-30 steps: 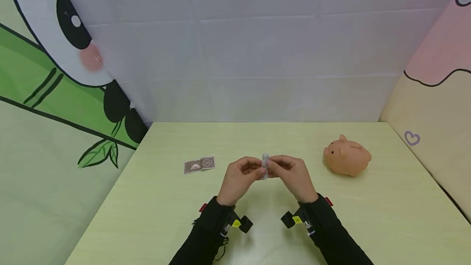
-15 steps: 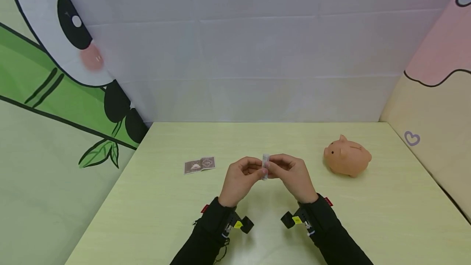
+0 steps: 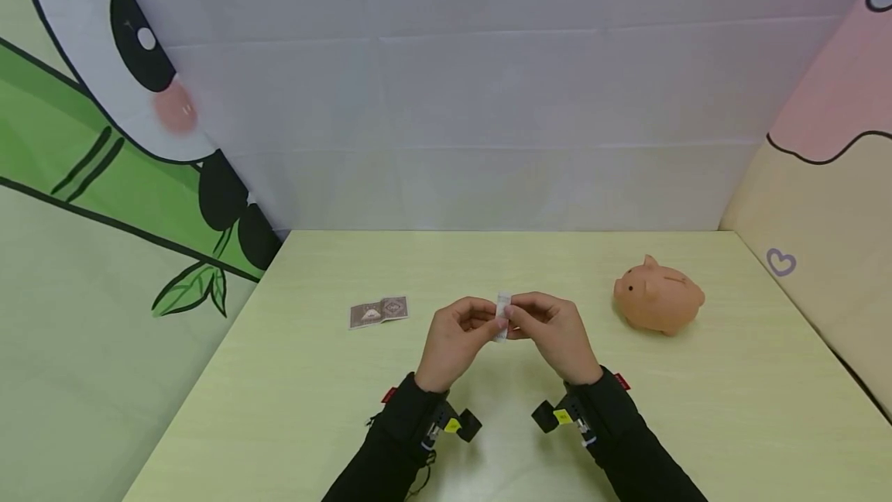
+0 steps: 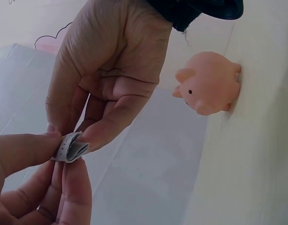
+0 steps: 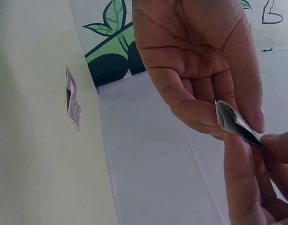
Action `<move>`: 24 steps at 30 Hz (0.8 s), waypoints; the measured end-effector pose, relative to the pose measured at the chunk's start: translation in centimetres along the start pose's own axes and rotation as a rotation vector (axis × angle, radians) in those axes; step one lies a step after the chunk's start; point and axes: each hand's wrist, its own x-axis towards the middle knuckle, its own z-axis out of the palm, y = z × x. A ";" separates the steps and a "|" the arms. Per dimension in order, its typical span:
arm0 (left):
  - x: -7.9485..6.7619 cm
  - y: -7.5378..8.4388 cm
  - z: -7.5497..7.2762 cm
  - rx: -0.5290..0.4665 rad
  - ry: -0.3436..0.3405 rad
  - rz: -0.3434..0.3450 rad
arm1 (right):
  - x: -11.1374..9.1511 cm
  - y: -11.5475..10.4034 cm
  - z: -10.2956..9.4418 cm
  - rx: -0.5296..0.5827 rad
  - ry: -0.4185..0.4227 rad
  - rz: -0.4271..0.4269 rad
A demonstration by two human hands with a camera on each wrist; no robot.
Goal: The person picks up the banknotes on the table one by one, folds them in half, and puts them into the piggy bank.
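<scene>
The left hand (image 3: 449, 343) and right hand (image 3: 557, 335) pinch a small, folded, whitish paper strip (image 3: 503, 301) between thumbs and fingers from either side, likely to stop its layers unfolding.

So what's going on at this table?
A person is working a small folded slip of paper, pinched between the fingers of the left hand and the right hand. The wrist views show it doubled over into layers. A creased printed note lies on the table off to the left, and a pink pig figure stands to the right; neither hand touches those.
</scene>
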 end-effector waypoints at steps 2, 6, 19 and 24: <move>0.0 0.1 0.0 0.000 -0.002 -0.002 | 0.0 0.0 0.0 -0.001 -0.002 -0.003; 0.0 0.2 -0.1 -0.006 -0.009 -0.022 | 0.0 0.1 0.0 -0.002 -0.009 -0.012; -0.6 3.4 -0.4 -0.045 -0.054 -0.083 | 0.0 0.2 0.0 -0.009 -0.040 -0.016; -0.6 3.4 -0.4 -0.063 -0.057 -0.102 | -0.1 0.4 -0.1 -0.018 -0.061 -0.009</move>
